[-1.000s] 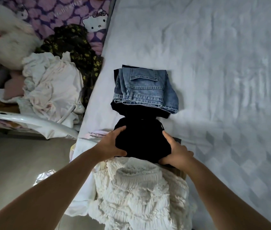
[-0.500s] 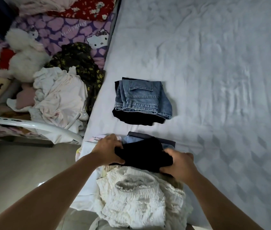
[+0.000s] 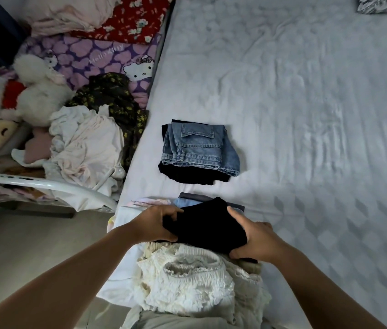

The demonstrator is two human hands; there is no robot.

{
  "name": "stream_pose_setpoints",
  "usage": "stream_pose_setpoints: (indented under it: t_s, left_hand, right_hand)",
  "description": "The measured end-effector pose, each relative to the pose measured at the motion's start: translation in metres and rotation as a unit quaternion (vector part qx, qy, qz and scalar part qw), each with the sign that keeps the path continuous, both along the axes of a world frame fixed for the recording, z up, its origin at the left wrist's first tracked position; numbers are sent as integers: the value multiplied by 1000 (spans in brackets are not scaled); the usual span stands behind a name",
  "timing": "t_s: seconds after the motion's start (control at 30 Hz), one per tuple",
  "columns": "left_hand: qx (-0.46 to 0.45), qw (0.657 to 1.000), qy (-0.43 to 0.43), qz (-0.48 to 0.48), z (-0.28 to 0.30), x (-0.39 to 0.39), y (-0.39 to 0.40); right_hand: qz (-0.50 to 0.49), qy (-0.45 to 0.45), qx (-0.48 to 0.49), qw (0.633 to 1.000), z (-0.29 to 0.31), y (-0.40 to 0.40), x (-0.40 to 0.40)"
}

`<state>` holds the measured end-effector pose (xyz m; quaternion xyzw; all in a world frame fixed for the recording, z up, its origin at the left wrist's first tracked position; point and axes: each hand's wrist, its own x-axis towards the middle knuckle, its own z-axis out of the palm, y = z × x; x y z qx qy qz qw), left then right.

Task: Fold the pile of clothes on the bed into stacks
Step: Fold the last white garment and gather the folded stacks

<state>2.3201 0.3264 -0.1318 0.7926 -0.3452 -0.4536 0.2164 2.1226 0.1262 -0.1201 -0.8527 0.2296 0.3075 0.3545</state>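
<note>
Both hands hold the folded black garment [image 3: 208,225], left hand [image 3: 155,224] on one side, right hand [image 3: 253,239] on the other. The stack topped with folded jeans [image 3: 200,148] lies straight ahead on the bed [image 3: 306,115], a little past it.

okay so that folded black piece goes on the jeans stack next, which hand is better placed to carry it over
Left, by a narrow margin. Both hands grip the black garment, but the jeans stack lies ahead and slightly left, nearer the left hand than the right hand. Using both would keep the fold intact.
</note>
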Motion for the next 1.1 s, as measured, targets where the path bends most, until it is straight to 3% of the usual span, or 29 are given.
stream_pose_setpoints:
  t_s: [0.27,0.57,0.73,0.87,1.1]
  left_hand:
    - [-80,997,-4,-1,3,-12,8]
    - [7,996,92,-3,9,-15,14]
    - [-54,994,88,25,12,-21,19]
    - [-109,990,75,44,16,-21,21]
    - [-84,986,87,112,15,-25,26]
  right_hand:
    - [-50,59,107,991,9,-8,-7]
    - [-58,62,134,987,21,-1,-8]
    - [-39,59,137,988,23,0,-14]
    - [-120,54,163,978,19,1,-18]
    - [-135,41,211,967,6,5,-18]
